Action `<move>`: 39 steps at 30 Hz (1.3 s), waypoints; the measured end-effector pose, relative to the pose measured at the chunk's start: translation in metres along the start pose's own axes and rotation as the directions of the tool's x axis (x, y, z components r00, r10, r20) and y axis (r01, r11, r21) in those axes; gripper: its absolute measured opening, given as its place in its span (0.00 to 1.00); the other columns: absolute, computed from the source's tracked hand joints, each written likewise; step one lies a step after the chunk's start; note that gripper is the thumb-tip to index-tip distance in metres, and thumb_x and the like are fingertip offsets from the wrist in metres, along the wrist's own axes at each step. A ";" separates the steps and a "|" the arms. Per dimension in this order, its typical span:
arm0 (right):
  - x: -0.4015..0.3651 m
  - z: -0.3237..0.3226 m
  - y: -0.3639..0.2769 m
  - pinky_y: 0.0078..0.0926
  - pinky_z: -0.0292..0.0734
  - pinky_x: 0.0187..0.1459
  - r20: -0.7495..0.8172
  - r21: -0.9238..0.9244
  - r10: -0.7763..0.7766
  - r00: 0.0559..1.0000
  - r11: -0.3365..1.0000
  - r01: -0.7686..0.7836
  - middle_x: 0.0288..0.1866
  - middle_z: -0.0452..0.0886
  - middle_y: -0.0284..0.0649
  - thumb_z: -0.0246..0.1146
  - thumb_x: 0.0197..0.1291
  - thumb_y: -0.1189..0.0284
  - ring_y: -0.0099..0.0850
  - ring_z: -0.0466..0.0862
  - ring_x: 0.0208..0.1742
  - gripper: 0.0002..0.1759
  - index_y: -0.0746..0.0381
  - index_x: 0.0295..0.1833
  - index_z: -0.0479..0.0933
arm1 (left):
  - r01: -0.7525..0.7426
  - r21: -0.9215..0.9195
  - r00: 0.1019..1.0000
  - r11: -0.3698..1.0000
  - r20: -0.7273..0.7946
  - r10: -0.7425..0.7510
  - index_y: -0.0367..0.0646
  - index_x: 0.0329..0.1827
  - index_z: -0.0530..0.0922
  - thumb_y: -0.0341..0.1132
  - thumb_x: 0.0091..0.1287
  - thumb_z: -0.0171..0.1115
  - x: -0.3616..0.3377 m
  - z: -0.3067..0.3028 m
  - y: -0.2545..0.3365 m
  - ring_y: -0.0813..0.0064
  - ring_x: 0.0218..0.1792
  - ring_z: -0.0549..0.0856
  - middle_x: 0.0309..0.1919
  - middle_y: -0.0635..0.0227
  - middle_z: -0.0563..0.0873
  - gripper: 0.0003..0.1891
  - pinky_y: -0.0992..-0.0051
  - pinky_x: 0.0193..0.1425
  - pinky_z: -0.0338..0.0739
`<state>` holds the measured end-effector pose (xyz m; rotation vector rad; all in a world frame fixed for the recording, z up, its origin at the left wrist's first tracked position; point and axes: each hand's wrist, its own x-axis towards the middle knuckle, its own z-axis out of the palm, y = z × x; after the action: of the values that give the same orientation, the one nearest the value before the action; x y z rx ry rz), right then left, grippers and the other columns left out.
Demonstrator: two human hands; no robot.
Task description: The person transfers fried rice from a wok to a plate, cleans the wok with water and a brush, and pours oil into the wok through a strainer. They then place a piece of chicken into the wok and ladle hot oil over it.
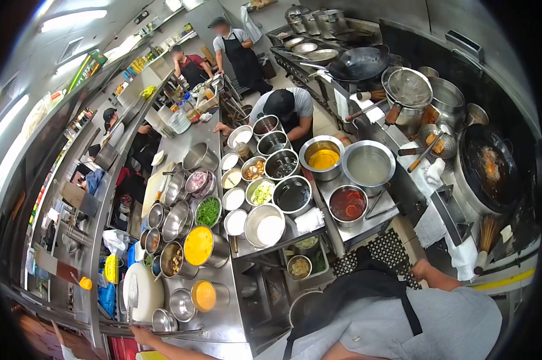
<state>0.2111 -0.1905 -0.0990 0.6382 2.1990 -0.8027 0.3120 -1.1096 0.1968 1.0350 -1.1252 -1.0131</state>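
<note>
My left hand reaches to the lower left, beside a steel rail and the lower end of a long metal utensil. That utensil lies against a large white rounded container. Too little of the left fingers shows to tell their grip. Close to the left forearm is a small steel bowl. On the other side, my right hand is closed, low by the stove's front edge. What it holds, if anything, I cannot make out. Near it hangs a white cloth.
Pots stand on the steel counter, one with yellow liquid, another with chopped greens. A pot of red sauce is ahead. At right, food fries in a wok. A co-worker bends over the far pots; others stand farther back.
</note>
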 end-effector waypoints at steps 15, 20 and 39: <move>-0.004 0.001 0.026 0.31 0.81 0.24 0.085 0.135 0.133 0.987 0.980 -0.144 0.21 0.81 0.46 0.63 0.54 0.67 0.34 0.82 0.19 0.16 0.71 0.23 0.79 | -0.034 0.057 0.999 0.998 0.016 0.033 0.38 0.29 0.76 0.47 0.58 0.60 0.020 -0.004 -0.014 0.80 0.13 0.65 0.17 0.71 0.71 0.17 0.78 0.13 0.56; 0.008 0.001 0.018 0.32 0.81 0.24 0.061 0.147 0.097 0.993 0.984 -0.105 0.22 0.81 0.48 0.62 0.54 0.68 0.34 0.83 0.20 0.16 0.72 0.25 0.79 | 0.002 0.072 1.000 0.997 0.014 -0.003 0.37 0.28 0.77 0.46 0.57 0.61 0.019 -0.004 -0.013 0.79 0.14 0.66 0.21 0.70 0.73 0.18 0.77 0.14 0.57; -0.001 -0.012 0.005 0.32 0.80 0.18 0.125 0.266 0.124 0.984 0.952 -0.154 0.22 0.80 0.52 0.60 0.59 0.71 0.37 0.83 0.21 0.15 0.77 0.34 0.75 | -0.308 0.176 0.951 0.935 0.081 0.298 0.39 0.39 0.80 0.43 0.61 0.58 0.082 -0.019 -0.064 0.75 0.17 0.73 0.21 0.67 0.78 0.15 0.72 0.18 0.64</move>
<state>0.2097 -0.1788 -0.0937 0.8553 1.9378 -1.0523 0.3358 -1.2003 0.1483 0.9475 -1.3970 -0.7008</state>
